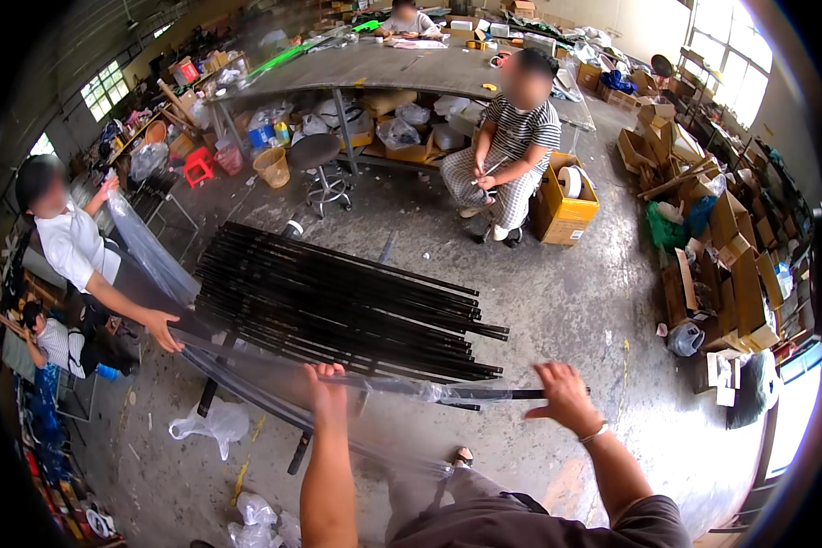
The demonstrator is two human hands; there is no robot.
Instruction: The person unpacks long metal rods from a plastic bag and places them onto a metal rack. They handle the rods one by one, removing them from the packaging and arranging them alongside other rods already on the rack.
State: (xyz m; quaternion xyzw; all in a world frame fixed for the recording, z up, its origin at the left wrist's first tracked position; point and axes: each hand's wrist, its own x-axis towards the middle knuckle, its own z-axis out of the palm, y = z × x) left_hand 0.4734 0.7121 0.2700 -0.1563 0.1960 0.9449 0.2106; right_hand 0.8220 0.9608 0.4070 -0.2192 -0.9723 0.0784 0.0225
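A long sheet of clear plastic film (393, 443) stretches from a co-worker at the left to my front. My left hand (327, 391) is closed on the film's upper edge, fingers pointing away from me. My right hand (564, 399) is raised with fingers apart, by the right end of a black bar (526, 395); it holds nothing that I can see. Part of that bar lies under the film, and its tip shows just past my right hand. Beyond my hands, many black bars (338, 297) lie side by side in a low stack, their right ends uneven.
The co-worker's hand (162, 330) is at the film's left part. Another person sits ahead beside a yellow carton (564, 210). A stool (316, 153) stands before a long worktable (384, 68). Cardboard boxes (735, 228) pile up at right; a plastic bag (212, 427) lies on the floor.
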